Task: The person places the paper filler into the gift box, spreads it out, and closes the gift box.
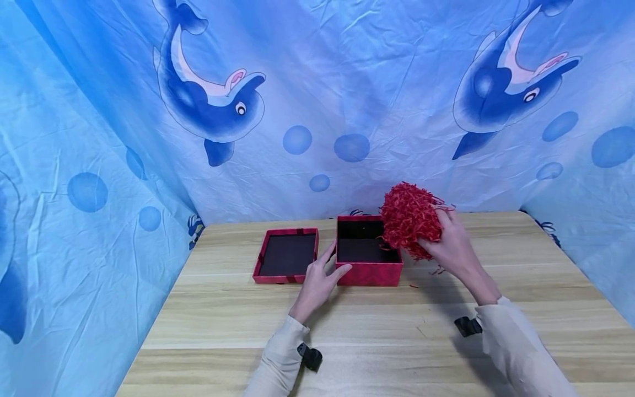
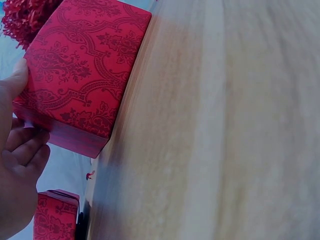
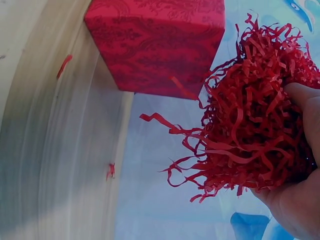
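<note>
A red patterned box (image 1: pixel 369 274) with a dark interior stands open-topped on the table. My left hand (image 1: pixel 316 284) rests at its front left corner, the thumb against the front and the fingers stretched along the left side. Beyond the box's right rim, my right hand (image 1: pixel 452 245) holds a large bundle of red shredded paper (image 1: pixel 409 218) in the air. Loose strands of it dangle from the bundle in the right wrist view, where the thumb (image 3: pixel 302 95) presses into the paper. The bundle hides the box's back right corner in the head view.
Left of the box lies its matching red lid (image 1: pixel 289 253), dark inside facing up. A few stray paper shreds (image 3: pixel 111 171) lie on the wooden table (image 1: pixel 367 336). Blue cloth (image 1: pixel 307 110) with printed dolphins hangs behind and at both sides.
</note>
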{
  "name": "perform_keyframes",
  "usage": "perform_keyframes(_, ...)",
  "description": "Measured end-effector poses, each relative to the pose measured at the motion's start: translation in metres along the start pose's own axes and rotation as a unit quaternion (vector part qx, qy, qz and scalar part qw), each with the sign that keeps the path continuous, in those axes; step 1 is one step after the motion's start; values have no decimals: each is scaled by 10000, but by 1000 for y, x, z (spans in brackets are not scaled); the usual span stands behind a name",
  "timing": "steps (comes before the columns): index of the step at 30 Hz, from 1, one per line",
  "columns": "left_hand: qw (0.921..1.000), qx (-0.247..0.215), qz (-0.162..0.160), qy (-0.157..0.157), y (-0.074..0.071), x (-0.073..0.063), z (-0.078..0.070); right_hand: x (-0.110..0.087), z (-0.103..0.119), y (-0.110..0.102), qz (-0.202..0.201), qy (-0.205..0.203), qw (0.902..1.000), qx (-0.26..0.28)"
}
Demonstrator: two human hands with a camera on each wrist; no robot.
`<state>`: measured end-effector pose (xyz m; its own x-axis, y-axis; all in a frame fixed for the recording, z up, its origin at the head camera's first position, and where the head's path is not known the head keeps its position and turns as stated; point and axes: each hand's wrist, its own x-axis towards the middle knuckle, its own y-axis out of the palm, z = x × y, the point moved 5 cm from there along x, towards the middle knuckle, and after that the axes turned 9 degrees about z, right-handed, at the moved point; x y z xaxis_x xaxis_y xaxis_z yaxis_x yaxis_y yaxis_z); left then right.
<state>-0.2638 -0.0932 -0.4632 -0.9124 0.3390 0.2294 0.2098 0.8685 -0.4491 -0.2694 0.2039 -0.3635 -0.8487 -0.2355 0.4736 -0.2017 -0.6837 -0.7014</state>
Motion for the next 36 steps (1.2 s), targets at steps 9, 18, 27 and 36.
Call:
perform_keyframes(9, 10000, 58, -33, 48, 0, 1, -1, 9, 10, 10, 165, 2, 9998, 73)
perform_keyframes(18, 9997, 109, -81, 181, -1, 1, -2, 17, 20, 21, 231, -211, 9993, 179)
perform_keyframes(27, 9997, 76, -60, 225, -1, 1, -2, 25, 29, 34, 481, -361, 9982, 30)
perform_keyframes(36, 9997, 93, -74, 220, -1, 1, -1, 32, 34, 47, 770, -354, 9964, -49)
